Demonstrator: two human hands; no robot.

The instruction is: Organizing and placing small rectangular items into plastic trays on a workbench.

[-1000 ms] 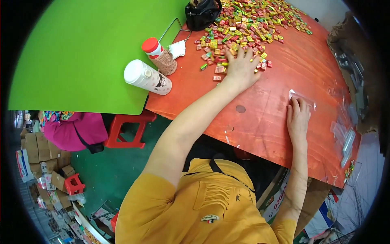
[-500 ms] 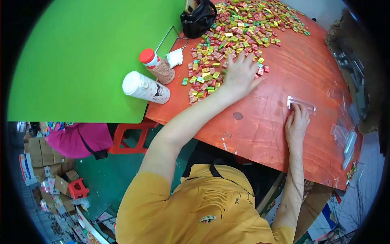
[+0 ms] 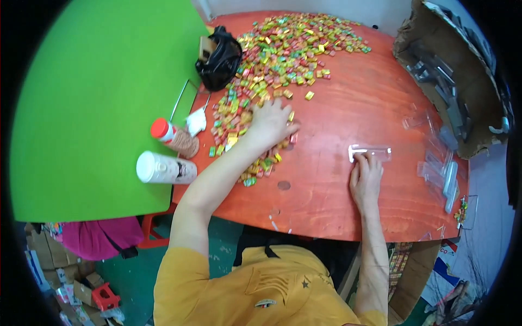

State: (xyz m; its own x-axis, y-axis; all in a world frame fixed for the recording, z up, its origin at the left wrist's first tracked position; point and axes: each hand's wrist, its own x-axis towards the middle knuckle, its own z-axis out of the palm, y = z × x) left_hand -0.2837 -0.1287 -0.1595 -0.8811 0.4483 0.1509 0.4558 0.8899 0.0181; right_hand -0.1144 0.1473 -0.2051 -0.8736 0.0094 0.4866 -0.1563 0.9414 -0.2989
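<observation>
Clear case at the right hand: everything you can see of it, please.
The clear case is narrow, oblong and see-through, apparently plastic: the red table shows through it. White glare marks its left end and far edge. No contents show in it; whether it has a lid can't be told. It lies on the table, long sides running roughly left to right, between the wrapped pieces and the loose clear plastic. The right hand has its fingertips at the near side, hiding part of it.

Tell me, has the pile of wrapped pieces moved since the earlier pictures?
Yes, partly: the pile now spreads nearer the yellow shirt, left of the dark round spot.
</observation>
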